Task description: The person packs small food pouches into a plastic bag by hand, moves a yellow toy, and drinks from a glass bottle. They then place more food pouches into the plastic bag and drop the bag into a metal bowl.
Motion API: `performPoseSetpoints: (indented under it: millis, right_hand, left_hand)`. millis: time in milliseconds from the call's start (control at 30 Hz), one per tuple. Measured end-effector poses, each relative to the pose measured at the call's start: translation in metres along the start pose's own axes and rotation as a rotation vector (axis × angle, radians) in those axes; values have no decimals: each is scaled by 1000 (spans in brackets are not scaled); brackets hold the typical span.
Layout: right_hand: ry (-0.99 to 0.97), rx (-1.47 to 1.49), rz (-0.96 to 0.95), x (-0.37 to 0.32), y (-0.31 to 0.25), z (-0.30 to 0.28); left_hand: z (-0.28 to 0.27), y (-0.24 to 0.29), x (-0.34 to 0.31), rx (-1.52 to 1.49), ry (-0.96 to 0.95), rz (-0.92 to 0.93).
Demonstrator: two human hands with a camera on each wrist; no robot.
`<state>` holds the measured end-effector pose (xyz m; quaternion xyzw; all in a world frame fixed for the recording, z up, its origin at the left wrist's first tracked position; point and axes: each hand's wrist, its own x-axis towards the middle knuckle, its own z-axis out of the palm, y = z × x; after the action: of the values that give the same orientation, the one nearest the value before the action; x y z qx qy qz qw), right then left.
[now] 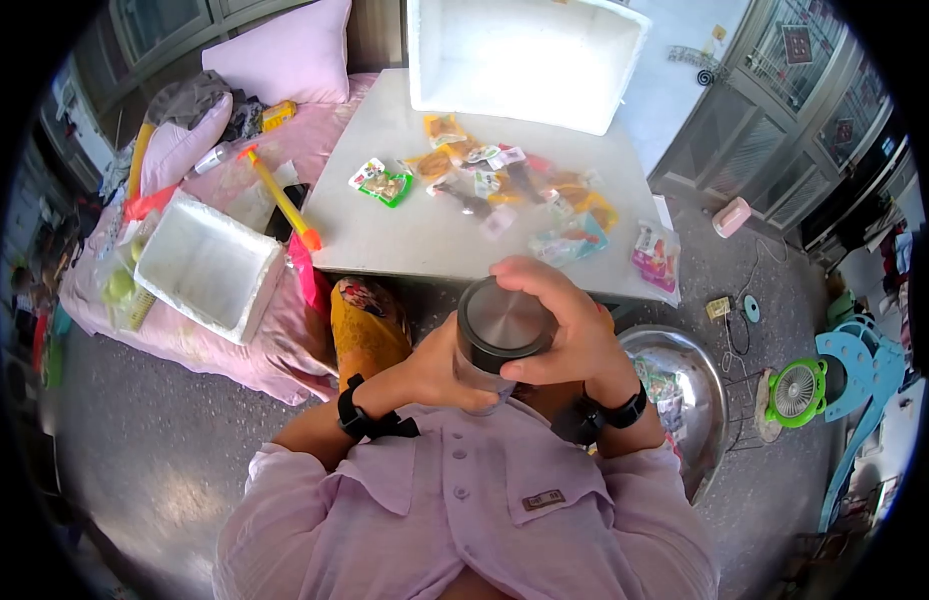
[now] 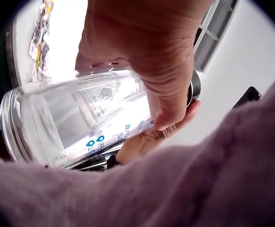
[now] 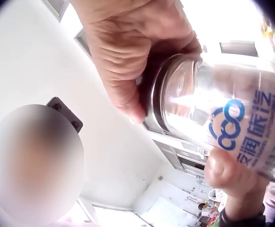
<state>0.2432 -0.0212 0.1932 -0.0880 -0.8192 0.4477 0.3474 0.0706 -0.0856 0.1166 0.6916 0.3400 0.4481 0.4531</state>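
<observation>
Black-rimmed lid (image 1: 507, 318) gripped by the right hand (image 1: 577, 338), clear printed drinking bottle (image 2: 76, 118) by the left hand (image 1: 432, 365), bench (image 1: 375, 235) beyond both; judged risk: smooth wall slips or spins if the lower grip slackens.

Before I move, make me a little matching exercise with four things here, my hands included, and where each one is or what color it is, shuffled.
1. Left hand
2. Right hand
3. Fan
4. Smaller foam box

A. Green
B. On the pink bedcover
C. Around the lid
D. Around the bottle's clear body

Right pairs: 1-D, 2-C, 3-A, 4-B.
</observation>
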Motion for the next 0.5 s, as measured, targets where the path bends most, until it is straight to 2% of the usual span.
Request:
performPoseSetpoints:
  millis: [100,200,233,333,467,500]
  right_hand:
    - [-83,164,33,-2,-6,-11]
    - [60,276,97,-5,-1,-20]
    - [84,234,32,-5,5,-28]
    - [265,306,139,-15,15,-29]
    - [291,427,-129,-20,11,-14]
    - [303,361,-168,-19,8,-9]
  left_hand:
    - [0,9,2,-22,-45,-33]
    - [-5,14,6,23,-44,34]
    - [-8,17,8,92,-36,75]
    - [-12,24,13,103,-11,53]
    - [-12,20,17,54,39,22]
    - [-10,19,17,29,65,10]
